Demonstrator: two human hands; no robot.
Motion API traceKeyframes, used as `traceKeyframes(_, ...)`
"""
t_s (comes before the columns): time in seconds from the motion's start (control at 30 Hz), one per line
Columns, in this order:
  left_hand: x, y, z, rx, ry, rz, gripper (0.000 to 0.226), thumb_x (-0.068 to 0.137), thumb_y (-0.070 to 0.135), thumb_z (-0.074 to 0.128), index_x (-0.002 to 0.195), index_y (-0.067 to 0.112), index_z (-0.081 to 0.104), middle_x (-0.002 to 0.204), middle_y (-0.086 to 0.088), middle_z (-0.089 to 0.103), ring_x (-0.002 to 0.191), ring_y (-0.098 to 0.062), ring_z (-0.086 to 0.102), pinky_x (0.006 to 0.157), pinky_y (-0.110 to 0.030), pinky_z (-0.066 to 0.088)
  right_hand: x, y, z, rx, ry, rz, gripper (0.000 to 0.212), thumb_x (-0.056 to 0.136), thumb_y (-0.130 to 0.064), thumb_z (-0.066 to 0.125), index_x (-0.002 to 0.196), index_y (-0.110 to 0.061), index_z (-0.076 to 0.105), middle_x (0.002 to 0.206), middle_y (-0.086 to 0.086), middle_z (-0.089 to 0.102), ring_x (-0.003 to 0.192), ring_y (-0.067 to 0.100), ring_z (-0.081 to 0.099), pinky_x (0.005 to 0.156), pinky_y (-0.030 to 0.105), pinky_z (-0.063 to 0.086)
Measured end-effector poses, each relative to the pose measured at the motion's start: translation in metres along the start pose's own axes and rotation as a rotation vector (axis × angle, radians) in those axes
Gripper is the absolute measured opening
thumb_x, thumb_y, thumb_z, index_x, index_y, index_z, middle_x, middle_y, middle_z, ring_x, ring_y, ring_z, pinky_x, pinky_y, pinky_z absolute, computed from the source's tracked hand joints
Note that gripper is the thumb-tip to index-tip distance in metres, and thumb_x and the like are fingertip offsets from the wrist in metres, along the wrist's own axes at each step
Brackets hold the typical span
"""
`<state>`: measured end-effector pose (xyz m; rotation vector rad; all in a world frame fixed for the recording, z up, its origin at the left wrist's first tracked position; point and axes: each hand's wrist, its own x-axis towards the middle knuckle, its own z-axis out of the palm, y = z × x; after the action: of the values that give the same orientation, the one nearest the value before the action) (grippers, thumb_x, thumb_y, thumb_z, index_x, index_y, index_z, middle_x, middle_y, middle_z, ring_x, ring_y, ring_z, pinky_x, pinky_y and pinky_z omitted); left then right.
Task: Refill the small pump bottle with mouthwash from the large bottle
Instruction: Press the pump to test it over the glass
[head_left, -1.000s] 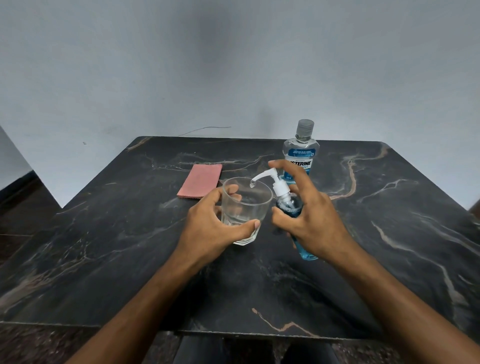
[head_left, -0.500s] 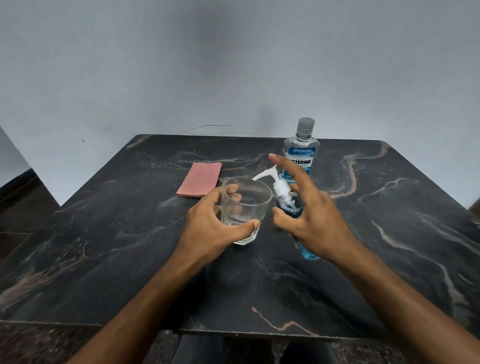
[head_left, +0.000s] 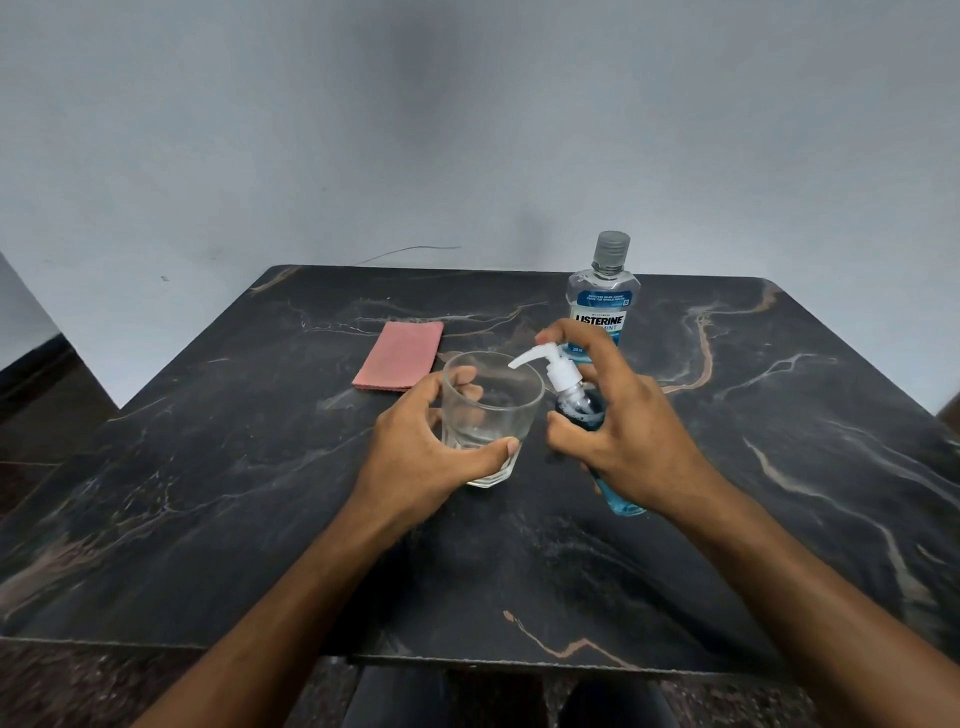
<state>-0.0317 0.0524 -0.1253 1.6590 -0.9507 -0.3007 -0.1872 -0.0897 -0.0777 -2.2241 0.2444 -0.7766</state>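
Head view: right hand (head_left: 631, 441) is gripping the small blue pump bottle (head_left: 582, 405), forefinger on pump; left hand (head_left: 415, 457) is wrapping the clear tumbler (head_left: 488, 415) under the nozzle, probably testing; next, pressing squarely.

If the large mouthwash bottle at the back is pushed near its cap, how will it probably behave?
The large mouthwash bottle stands upright, tall and narrow, so a push near its grey cap would probably tip it rather than slide it. Its clear smooth plastic looks stiff, perhaps slippery. How full, and so how heavy, it is cannot be judged.
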Motion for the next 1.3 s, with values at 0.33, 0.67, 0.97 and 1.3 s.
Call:
traceKeyframes(0.33, -0.001, -0.001, 0.0, -0.014, -0.003, -0.007, 0.08, 0.054, 0.056, 0.087, 0.128, 0.039, 0.061, 0.118, 0.011, 0.073, 0.112, -0.013, 0.07, 0.098, -0.042, 0.059, 0.003, -0.001, -0.002, 0.007, -0.024, -0.011, 0.07, 0.07, -0.035, 0.064, 0.136, -0.043, 0.039, 0.086, -0.025, 0.064, 0.067, 0.005, 0.068, 0.055, 0.011, 0.05)
traceKeyframes(0.67, 0.0, 0.0, 0.002, -0.029, -0.015, 0.006, 0.083, 0.054, 0.054, 0.087, 0.131, 0.036, 0.061, 0.119, 0.012, 0.073, 0.111, -0.006, 0.07, 0.096, -0.033, 0.06, 0.003, 0.0, -0.001, -0.016, -0.008, -0.021, 0.065, 0.072, -0.037, 0.063, 0.131, -0.044, 0.039, 0.089, -0.022, 0.064, 0.067, 0.007, 0.069, 0.056, 0.014, 0.052)
traceKeyframes(0.97, 0.002, -0.001, 0.002, -0.034, -0.01, 0.006, 0.084, 0.053, 0.054, 0.087, 0.131, 0.035, 0.062, 0.118, 0.013, 0.074, 0.108, -0.004, 0.071, 0.094, -0.03, 0.06, 0.003, 0.007, -0.002, -0.078, -0.01, -0.029, 0.069, 0.072, -0.025, 0.067, 0.134, -0.041, 0.04, 0.085, -0.025, 0.061, 0.064, 0.003, 0.063, 0.053, 0.007, 0.044)
traceKeyframes(1.3, 0.001, 0.001, 0.002, -0.053, 0.0, -0.008, 0.076, 0.053, 0.053, 0.088, 0.123, 0.042, 0.062, 0.116, 0.013, 0.074, 0.106, -0.003, 0.072, 0.094, -0.031, 0.061, 0.005, 0.012, -0.003, -0.11, -0.025, -0.031, 0.08, 0.073, -0.012, 0.069, 0.138, -0.046, 0.037, 0.083, -0.019, 0.061, 0.06, 0.004, 0.063, 0.049, 0.007, 0.044)
